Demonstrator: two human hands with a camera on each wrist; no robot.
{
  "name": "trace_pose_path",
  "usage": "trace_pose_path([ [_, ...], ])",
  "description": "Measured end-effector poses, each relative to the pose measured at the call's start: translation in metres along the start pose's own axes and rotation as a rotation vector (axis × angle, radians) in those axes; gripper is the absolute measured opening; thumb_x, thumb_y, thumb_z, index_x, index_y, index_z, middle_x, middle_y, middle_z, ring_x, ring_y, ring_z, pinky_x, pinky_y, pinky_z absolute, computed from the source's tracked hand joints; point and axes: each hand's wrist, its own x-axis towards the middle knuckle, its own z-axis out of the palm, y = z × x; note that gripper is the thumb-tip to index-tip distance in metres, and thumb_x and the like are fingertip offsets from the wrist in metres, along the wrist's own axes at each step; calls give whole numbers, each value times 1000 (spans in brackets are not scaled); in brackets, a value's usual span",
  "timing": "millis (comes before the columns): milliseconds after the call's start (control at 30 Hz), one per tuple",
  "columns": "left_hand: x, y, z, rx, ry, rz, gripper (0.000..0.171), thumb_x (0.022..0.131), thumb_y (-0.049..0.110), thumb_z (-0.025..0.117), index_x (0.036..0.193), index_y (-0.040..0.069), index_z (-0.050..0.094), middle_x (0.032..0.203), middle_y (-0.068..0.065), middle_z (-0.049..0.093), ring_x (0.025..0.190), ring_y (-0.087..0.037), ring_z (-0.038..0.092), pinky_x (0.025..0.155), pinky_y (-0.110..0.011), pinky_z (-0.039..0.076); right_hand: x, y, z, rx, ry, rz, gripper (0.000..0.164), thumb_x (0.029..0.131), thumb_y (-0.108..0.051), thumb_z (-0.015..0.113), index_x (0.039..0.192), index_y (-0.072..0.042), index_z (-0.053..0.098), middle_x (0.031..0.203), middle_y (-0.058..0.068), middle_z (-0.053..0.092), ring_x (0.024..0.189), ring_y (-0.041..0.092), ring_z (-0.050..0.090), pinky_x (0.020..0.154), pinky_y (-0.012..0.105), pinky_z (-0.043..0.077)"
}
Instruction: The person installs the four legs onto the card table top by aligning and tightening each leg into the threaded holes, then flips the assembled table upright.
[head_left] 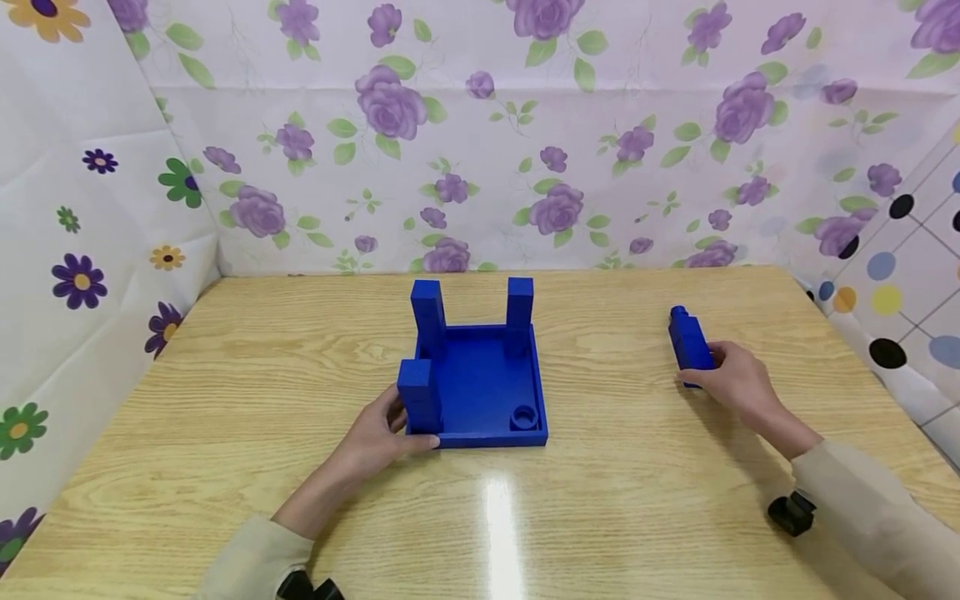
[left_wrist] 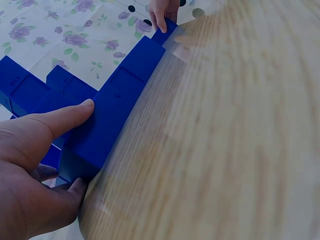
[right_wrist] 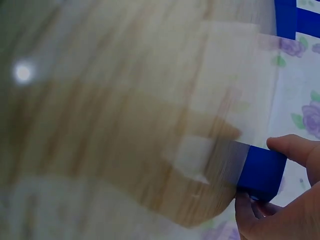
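A square blue tray-like base (head_left: 483, 379) lies on the table with a raised rim. Upright blue posts stand at its back left (head_left: 429, 318), back right (head_left: 519, 312) and front left corners; the front left post (head_left: 420, 396) is nearest my left hand (head_left: 371, 442). That hand grips the base's front left corner, its thumb along the front rim. A round socket (head_left: 524, 417) shows at the front right corner. Off to the right, my right hand (head_left: 738, 382) pinches the near end of a loose blue post (head_left: 690, 343), whose narrower round peg points away from me.
The wood-grain table (head_left: 615, 500) reaches back to a flower-printed cloth (head_left: 480, 167). More patterned cloth hangs at the left and right sides. Black wrist devices (head_left: 792, 512) are worn at the sleeves.
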Motion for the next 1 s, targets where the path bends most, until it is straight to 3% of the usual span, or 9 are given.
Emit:
trace_pose_path([
  [400,-1,0,-1,-7,3,1,92,79,3,79,153,6,24,151,-23,31,139,-39,26,110,-50,29,3,1,-4,-124,37,-92,62,86,-24,71,122,23,49,110,38,57,89,42,60,69,45,53],
  [700,-1,0,0,-13,1,4,92,79,4,79,152,5,24,150,-23,32,139,-39,26,110,-49,29,1,-1,-7,-44,16,-117,62,92,-26,66,132,17,45,122,38,52,107,49,54,84,56,49],
  [767,-1,-1,0,-18,-1,5,92,79,3,79,152,5,24,150,-24,32,139,-39,26,110,-49,29,0,-5,-9,5,8,-134,62,93,-29,66,134,14,46,124,36,53,111,47,53,83,48,51],
  [867,0,-1,-1,-18,-6,10,91,79,3,79,152,5,24,150,-24,32,139,-39,27,110,-49,30,-2,-11,-14,113,-2,-146,62,93,-32,67,137,8,48,128,32,53,115,45,52,77,28,52],
  [1000,0,-1,-2,-14,-5,12,91,79,3,79,152,4,25,150,-23,32,139,-39,27,110,-49,29,-6,-20,-19,264,-13,-126,63,90,-35,69,138,2,51,132,22,54,116,31,53,73,14,49],
])
